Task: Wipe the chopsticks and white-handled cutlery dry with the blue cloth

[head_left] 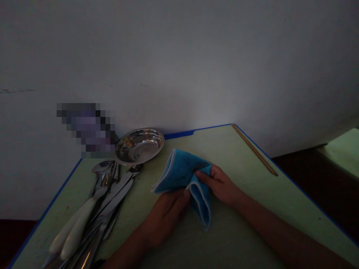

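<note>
A blue cloth (pixel 179 168) with a white edge is bunched and folded between my two hands above the middle of the table. My right hand (pixel 221 185) grips it from the right, thumb on top and fingers behind it. From the lower left, my left hand (pixel 169 211) is closed at the lower folds, its thumb near a narrow pale edge. Whether something lies wrapped inside the cloth is hidden. A dark mark shows on the cloth near my right thumb. One corner hangs down between the hands.
On the left lies a pile of metal cutlery (pixel 112 201), including pieces with cream handles (pixel 74 233). A shiny steel bowl (pixel 140 147) stands behind it, beside a blurred-out object (pixel 89 129). Wooden chopsticks (pixel 254 149) lie along the right edge of the green table (pixel 280 209). A wall borders the back.
</note>
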Available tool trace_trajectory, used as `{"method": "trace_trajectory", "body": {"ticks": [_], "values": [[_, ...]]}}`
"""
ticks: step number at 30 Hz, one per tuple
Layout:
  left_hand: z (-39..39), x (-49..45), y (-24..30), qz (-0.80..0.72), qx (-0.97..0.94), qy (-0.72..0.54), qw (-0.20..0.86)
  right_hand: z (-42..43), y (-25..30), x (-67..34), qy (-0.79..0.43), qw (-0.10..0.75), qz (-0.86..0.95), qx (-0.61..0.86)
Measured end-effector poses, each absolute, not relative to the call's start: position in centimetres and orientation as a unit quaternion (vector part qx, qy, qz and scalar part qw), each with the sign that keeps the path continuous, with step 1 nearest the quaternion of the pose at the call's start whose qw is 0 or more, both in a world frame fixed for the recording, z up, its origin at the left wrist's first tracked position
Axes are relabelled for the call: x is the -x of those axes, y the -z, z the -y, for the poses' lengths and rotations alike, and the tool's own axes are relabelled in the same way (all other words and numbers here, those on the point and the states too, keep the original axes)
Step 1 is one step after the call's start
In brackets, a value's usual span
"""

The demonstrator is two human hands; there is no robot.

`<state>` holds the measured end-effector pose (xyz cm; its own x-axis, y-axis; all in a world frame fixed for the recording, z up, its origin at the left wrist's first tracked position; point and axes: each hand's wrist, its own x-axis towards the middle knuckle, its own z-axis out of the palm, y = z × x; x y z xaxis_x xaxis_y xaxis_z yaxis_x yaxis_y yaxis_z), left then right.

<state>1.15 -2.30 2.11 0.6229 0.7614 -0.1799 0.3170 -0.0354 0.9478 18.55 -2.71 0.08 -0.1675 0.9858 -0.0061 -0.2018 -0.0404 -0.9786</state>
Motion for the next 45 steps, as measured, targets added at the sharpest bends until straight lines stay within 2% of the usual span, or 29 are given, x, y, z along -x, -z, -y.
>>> {"method": "trace_trajectory", "body": {"ticks": [9, 15, 21, 40, 45], "values": [[2.7, -1.1, -2.4, -0.38, -0.733, -0.231, 0.514, 2.8, -0.2, -18.3, -0.576, 0.515, 0.465, 0.433], [2.5, -1.0, -1.3, -0.41, -0.614, -0.196, 0.645, 2.6, -0.1, -18.7, -0.609, 0.491, 0.454, 0.426], [2.3, -1.3, -0.5, -0.417, -0.471, -0.268, 0.73, 2.5, 0.1, -19.3, -0.643, 0.464, 0.464, 0.395], [1.8, -1.1, -1.3, -0.388, -0.658, -0.169, 0.623, 2.5, 0.1, -19.4, -0.621, 0.465, 0.452, 0.44], [1.7, -1.0, -1.8, -0.331, -0.698, -0.168, 0.613, 2.5, 0.5, -19.5, -0.621, 0.465, 0.455, 0.437]]}}
